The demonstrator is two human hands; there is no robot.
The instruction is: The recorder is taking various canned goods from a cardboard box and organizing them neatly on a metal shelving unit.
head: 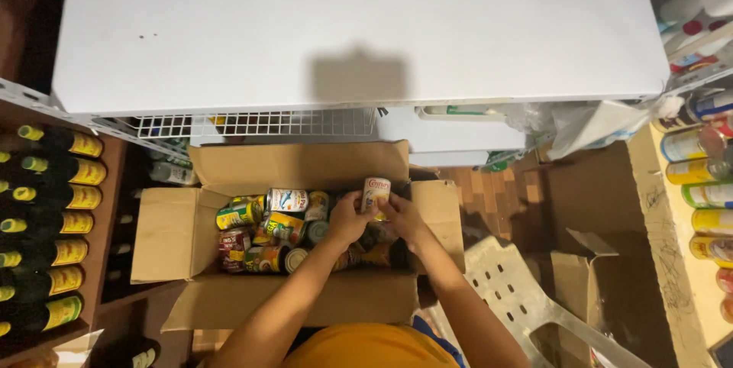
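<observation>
Both hands meet over the open cardboard box, the left hand and right hand together grasping a small white cylindrical can, held upright near the box's far edge. Below it lie smooth metal cans with glossy labels, jumbled on their sides; those under the forearms are hidden. Dark bottles with yellow labels line a wooden shelf at the left, partly cut off. A flat white shelf spans overhead.
</observation>
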